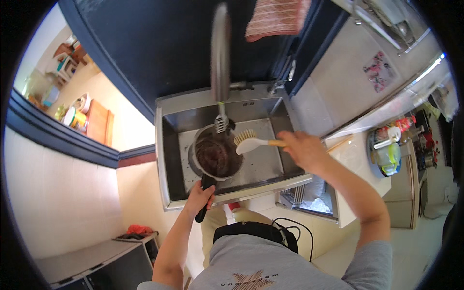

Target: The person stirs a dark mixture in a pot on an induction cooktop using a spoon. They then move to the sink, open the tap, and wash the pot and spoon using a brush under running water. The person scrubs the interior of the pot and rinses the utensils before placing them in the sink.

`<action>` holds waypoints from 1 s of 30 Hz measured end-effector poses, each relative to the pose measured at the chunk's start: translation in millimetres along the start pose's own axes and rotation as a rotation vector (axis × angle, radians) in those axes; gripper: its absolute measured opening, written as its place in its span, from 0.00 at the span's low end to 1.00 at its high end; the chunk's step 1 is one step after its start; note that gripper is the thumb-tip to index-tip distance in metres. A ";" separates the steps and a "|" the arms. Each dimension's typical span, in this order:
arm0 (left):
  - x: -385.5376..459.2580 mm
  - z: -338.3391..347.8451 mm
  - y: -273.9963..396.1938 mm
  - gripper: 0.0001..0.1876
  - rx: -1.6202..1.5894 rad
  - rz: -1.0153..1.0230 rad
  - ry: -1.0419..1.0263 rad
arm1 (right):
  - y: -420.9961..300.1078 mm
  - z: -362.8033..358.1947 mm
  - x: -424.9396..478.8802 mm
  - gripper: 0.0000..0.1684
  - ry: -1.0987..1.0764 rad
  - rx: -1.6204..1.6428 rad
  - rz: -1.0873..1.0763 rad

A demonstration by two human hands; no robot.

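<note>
My left hand (pixel 198 200) grips the black handle of a metal saucepan (pixel 197 161), which is tilted towards me inside the stainless steel sink (pixel 261 159). Dark brown residue or liquid covers the inside of the pan. In my right hand (pixel 304 150) is a scrub brush (pixel 252 143) with a white head, pale bristles and a wooden handle. Its bristles point up and away from me, beside the pan's right rim. The faucet (pixel 220 61) arches over the sink, and its spout end is above the pan. Water seems to stream from it into the pan, though this is blurred.
A striped towel (pixel 277 18) hangs behind the sink on the right. On the right counter stands a tray (pixel 373 156) with bottles and containers. Below the counter, a drawer with a rack (pixel 295 197) is pulled out. A low cabinet (pixel 108 253) stands at the lower left.
</note>
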State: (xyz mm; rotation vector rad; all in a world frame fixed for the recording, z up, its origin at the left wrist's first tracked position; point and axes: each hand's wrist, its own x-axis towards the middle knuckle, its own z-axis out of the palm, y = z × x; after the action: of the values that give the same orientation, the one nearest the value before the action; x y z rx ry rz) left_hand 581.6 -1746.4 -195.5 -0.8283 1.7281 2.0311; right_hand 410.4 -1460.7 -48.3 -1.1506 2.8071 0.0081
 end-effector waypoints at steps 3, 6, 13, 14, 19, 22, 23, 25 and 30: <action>2.1 -1.9 2.2 0.13 -0.001 -0.075 -0.029 | -36.6 68.0 41.8 0.21 -0.090 0.149 -0.059; 4.1 -4.0 5.5 0.13 0.005 -0.088 -0.084 | -60.6 113.3 89.9 0.16 0.110 0.055 -0.342; 10.8 -5.2 7.3 0.12 0.075 -0.003 -0.102 | -34.9 153.4 135.8 0.20 -0.079 -0.177 -0.244; 14.4 -3.8 8.9 0.12 0.118 -0.002 -0.080 | -30.7 155.3 131.5 0.22 -0.112 -0.093 -0.200; 28.2 1.0 18.6 0.12 0.091 0.041 -0.076 | -47.7 161.2 103.9 0.22 -0.421 0.311 -0.172; 33.0 -1.1 17.7 0.13 0.090 0.040 -0.086 | -64.4 163.7 116.7 0.22 -0.285 0.529 -0.165; 34.7 -2.1 16.4 0.13 0.079 0.035 -0.079 | -67.7 164.9 123.5 0.22 -0.281 0.581 -0.158; 38.0 -4.0 13.1 0.13 0.072 0.038 -0.070 | -67.7 166.8 134.6 0.22 -0.147 0.487 -0.034; 43.6 -2.8 7.8 0.13 0.049 0.016 -0.042 | -64.7 174.4 129.3 0.19 -0.168 0.485 0.054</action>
State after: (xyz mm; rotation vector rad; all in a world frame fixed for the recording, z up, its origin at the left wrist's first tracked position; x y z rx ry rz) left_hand 543.9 -1755.4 -217.2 -0.7538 1.7589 1.9935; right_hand 381.3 -1589.4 -232.5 -0.9084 2.4889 -0.5149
